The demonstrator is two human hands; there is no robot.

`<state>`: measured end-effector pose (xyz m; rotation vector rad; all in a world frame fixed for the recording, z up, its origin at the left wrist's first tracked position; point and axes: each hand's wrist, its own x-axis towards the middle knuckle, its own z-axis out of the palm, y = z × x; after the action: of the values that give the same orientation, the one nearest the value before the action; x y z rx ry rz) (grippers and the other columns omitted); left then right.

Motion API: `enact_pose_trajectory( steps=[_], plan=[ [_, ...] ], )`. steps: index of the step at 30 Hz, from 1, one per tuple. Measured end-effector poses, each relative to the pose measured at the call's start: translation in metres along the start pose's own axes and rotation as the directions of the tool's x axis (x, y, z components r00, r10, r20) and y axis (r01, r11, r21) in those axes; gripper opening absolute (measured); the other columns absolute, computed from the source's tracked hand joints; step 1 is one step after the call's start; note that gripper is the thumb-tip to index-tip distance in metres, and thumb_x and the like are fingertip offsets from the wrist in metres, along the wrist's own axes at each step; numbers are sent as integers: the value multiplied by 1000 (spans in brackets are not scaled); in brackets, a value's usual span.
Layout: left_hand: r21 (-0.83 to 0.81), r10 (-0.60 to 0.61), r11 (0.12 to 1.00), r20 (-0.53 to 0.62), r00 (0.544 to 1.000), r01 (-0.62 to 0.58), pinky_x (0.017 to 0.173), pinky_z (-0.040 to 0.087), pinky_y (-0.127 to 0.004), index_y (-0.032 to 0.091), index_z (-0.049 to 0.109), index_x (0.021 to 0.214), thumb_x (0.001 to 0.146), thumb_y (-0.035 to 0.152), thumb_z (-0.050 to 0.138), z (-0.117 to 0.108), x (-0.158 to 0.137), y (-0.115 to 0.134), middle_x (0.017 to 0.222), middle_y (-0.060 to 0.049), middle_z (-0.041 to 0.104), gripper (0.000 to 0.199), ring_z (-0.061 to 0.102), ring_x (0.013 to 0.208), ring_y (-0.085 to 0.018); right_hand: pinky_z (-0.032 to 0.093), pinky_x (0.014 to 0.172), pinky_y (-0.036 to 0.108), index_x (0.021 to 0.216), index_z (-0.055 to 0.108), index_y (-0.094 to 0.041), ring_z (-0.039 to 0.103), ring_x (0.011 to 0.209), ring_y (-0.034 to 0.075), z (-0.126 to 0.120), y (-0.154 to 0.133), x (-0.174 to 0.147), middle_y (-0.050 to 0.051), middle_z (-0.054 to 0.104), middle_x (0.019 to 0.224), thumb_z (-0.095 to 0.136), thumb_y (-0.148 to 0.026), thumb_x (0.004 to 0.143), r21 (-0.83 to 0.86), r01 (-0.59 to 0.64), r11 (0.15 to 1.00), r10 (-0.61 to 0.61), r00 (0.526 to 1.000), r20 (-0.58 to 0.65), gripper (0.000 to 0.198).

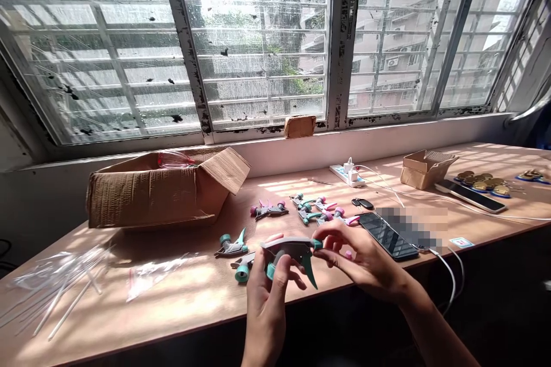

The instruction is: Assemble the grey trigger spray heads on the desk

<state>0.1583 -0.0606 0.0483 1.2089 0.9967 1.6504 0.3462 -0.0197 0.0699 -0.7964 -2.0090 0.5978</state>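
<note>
A grey trigger spray head [296,249] with a green trigger and green collar is held up above the table's front edge. My left hand [267,298] is closed around its body, the thumb pressing on the near side. With thumb and fingertips, my right hand [370,261] pinches the green nozzle [317,244] at its right end. Just behind my left hand, another green-collared spray head [241,273] lies partly hidden. A green and grey one [232,245] rests farther left. Beyond my hands lie a pink and grey pair [269,210] and a mixed green and pink cluster [321,210].
An open cardboard box [150,198] stands back left. Thin white tubes [71,292] and a clear plastic bag [155,275] lie front left. To the right are a phone [387,235] with a cable, a power strip [346,175], keys [363,203], a small box [426,169] and gold discs [482,182].
</note>
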Motion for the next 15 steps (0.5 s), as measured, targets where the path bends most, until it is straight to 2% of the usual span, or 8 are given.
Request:
enact_pose_trajectory(
  steps=[3,4,6,8,10,12,14,15],
  plan=[
    [-1,20,1000,8,1000,-20,73,53,-28,19,60,122,92,46,66,1,-1,1,79,0,71,40,64,62,-15,47,61,24,94,66,-19,59,63,13,0,1,2,2,65,74,45,-45,107,-35,49,998,-49,999,21,36],
    [-1,28,1000,12,1000,-28,72,53,-28,20,61,120,91,46,67,1,-1,1,82,-1,71,39,64,62,-15,47,62,24,97,67,-19,59,64,13,-1,1,2,2,65,75,42,-46,107,-32,56,998,-55,998,29,38],
    [9,32,999,13,999,-32,73,52,-29,21,63,116,90,45,68,0,-1,1,82,0,70,36,64,63,-16,49,62,24,115,63,-21,60,67,13,-1,2,1,4,68,88,50,-48,104,1,34,999,-34,999,21,32],
    [37,26,999,10,1000,-26,76,52,-29,21,65,111,90,47,67,-1,-1,0,76,1,69,33,63,65,-17,50,60,22,128,54,-23,61,70,13,-1,2,0,5,68,100,64,-46,98,36,-9,999,8,1000,27,39],
    [59,20,998,7,1000,-20,76,51,-28,21,66,109,91,48,66,-1,-1,0,72,1,67,32,63,67,-17,48,60,22,121,57,-23,61,70,13,-1,2,-1,3,68,96,66,-42,97,35,-20,999,19,999,44,32],
    [57,23,998,8,1000,-23,75,51,-28,21,65,111,91,47,66,-1,-1,1,75,0,68,33,62,67,-17,47,62,23,104,63,-20,60,67,13,-1,2,-1,2,67,84,56,-42,102,4,-2,1000,2,998,66,22],
    [39,37,999,17,999,-38,73,52,-28,21,64,115,91,46,67,0,-2,3,78,0,69,35,62,66,-17,46,62,25,89,64,-19,58,62,13,-2,3,1,2,65,75,42,-44,108,-8,17,1000,-16,996,83,38],
    [32,46,998,24,999,-47,72,52,-28,21,64,117,91,45,66,1,-2,4,79,0,70,35,62,66,-17,46,63,25,88,64,-18,57,62,13,-2,3,1,2,64,74,38,-46,108,-3,19,1000,-18,996,87,44]
  ],
)
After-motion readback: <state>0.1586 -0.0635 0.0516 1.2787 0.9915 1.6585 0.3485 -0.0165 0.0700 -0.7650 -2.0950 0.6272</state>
